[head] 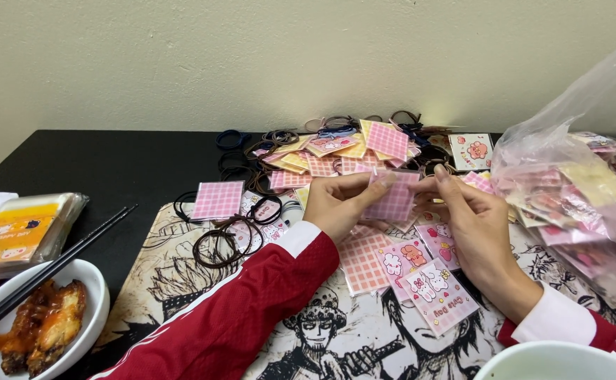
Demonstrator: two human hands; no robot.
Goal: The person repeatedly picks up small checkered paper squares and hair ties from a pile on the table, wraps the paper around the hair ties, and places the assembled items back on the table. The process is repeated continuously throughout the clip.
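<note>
We held a small pink-and-white checked paper card (394, 198) between both hands at centre frame, just above the pile. Left hand (336, 204) pinched its left edge, fingers (375, 184) closed narrow on it; right hand (466, 211) pinched the right edge, fingertips (440, 176) likewise tight on the card. Both sleeves were red with white cuffs.

The step looked like handling one card out of the heap, maybe fitting or checking it; we couldn't tell whether a hair tie was on it. We judged any further move would need a steady two-hand pinch, since the card looked thin and bendy.

The card was square-ish and flat, with a gingham print and its plain checked side toward the camera.

Around it: a heap of pink and yellow cards (350, 151) behind, at upper centre; printed cartoon cards (428, 281) below the hands; loose dark elastic hair ties (227, 236) to the left; one more checked card (217, 200) lying alone. All sat on an illustrated mat (181, 281) on the black table (111, 169). A clear plastic bag of cards (575, 190) was at right; a white bowl of glazed chicken (40, 324) with black chopsticks (54, 267) sat at lower left, an orange packet (19, 232) above it.
</note>
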